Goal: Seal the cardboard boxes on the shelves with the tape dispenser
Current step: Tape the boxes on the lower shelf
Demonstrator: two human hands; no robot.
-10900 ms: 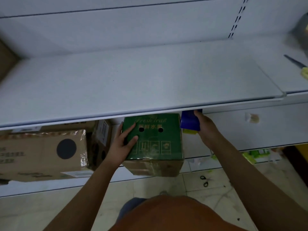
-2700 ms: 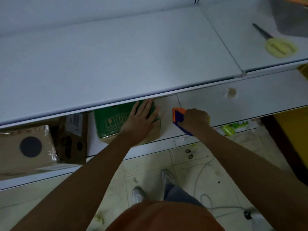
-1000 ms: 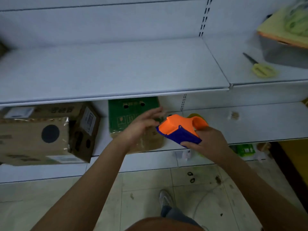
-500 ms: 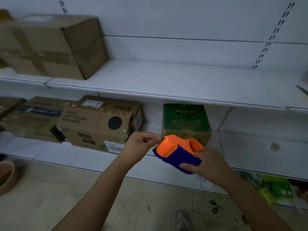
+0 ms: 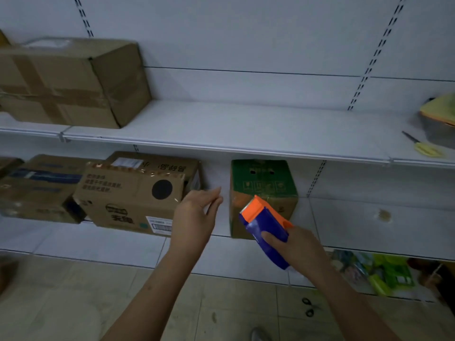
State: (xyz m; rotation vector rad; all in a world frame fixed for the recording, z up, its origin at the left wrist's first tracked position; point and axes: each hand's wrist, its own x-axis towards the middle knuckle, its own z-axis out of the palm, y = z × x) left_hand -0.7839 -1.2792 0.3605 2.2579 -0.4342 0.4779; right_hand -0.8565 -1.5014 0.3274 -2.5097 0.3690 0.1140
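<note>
White metal shelf (image 5: pixel 221 124), boxy plastic tape dispenser (image 5: pixel 264 226) in right hand (image 5: pixel 293 247)

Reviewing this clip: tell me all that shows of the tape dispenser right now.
The tape dispenser is a plastic-looking handheld unit with a dark blue body and an orange top ending in a toothed cutting edge. The right hand grips it, thumb across the blue side. It is tilted, cutter end up and leftward, held in the air before the green box. The left hand is apart from it.
</note>
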